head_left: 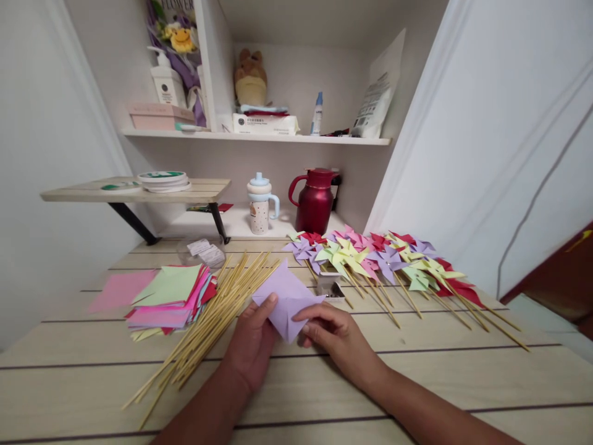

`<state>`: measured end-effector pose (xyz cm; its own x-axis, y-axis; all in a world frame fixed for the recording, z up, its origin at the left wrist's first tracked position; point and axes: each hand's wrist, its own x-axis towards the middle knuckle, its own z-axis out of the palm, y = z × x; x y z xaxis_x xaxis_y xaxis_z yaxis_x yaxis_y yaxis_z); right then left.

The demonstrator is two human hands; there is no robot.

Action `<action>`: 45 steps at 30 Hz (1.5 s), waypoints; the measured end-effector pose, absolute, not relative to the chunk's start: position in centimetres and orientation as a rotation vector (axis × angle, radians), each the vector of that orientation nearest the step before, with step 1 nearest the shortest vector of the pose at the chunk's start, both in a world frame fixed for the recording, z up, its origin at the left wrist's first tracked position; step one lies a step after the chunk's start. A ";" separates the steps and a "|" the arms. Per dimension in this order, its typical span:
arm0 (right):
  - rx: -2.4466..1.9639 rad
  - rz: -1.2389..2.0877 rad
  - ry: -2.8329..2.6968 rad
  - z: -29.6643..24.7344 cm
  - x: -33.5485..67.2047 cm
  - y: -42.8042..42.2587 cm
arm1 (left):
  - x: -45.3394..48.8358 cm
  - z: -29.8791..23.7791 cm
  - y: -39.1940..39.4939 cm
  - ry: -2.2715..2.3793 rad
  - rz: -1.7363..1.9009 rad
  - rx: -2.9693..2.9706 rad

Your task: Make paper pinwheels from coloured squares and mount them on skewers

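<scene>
- The person's left hand has its thumb on top of a lavender paper square and pinches its left side; the right hand has bent fingers gripping the right-hand corner, thumb underneath.
- The lavender paper square lies between the two hands, held up above the plank-patterned table, just in front of the bamboo sticks' far ends and near the small box.
- It is plain, matte and thin; its right part is bent or folded over, with a crease or edge running through the lower half; whether it is cut there I cannot tell.
- It is turned like a diamond, one corner pointing away toward the shelves and the opposite one toward the person; being about square, it has no clear long axis, though that diagonal runs nearly straight away.
- Bamboo sticks lie in a loose, slanting bundle left of the paper; farther left sits a stack of coloured paper sheets.
- A small open box stands beyond the right hand; stick-mounted paper pinwheels spread to its right.
- Behind stand a spotted tumbler and a red thermos jug.
</scene>
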<state>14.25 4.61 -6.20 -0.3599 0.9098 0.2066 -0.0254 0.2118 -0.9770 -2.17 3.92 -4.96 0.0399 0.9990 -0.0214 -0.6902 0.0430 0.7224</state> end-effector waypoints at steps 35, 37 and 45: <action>-0.826 0.962 -1.609 -5.5 14.2 3.6 | -1.7 -4.4 2.8 0.574 1.366 0.693; -0.803 0.887 -1.619 -5.5 14.4 3.7 | -1.5 -4.2 2.7 0.534 1.330 0.710; -0.775 0.569 -1.706 -5.3 15.0 3.9 | -1.1 -4.5 2.6 0.507 1.277 0.723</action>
